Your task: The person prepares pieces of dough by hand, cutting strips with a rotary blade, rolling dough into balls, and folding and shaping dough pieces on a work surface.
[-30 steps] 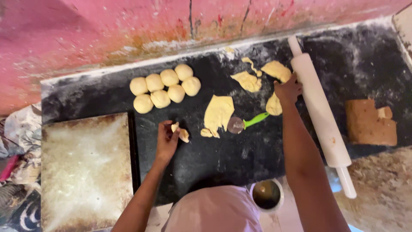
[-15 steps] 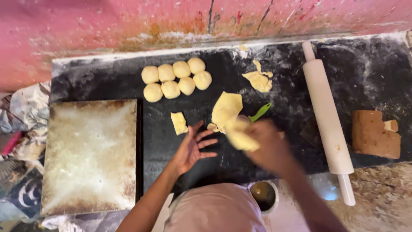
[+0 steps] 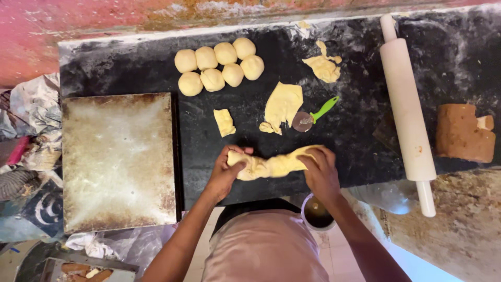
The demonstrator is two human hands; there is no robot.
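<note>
- Nearest the camera: a small cup (image 3: 317, 214) holding dark liquid sits just below the counter edge, by the right forearm.
- Left hand (image 3: 225, 172) is closed around the left end of a twisted dough strip (image 3: 271, 164); fingers curl over it.
- Right hand (image 3: 319, 172) grips the right end of the same strip. The strip lies across the near edge of the black counter (image 3: 130, 73), between the two hands.
- Left of the hands: a worn metal baking tray (image 3: 119, 159), lying flat.
- Just beyond the strip: a small dough scrap (image 3: 224, 122), a larger flat dough piece (image 3: 283, 104), and a green-handled wheel cutter (image 3: 312, 116) touching that piece.
- Right: a white rolling pin (image 3: 407, 109), lying lengthwise; a brown block (image 3: 462, 133) beyond it.
- Farther back: eight dough balls (image 3: 219, 65) clustered in two rows, touching; more dough scraps (image 3: 323, 65) near the wall.
</note>
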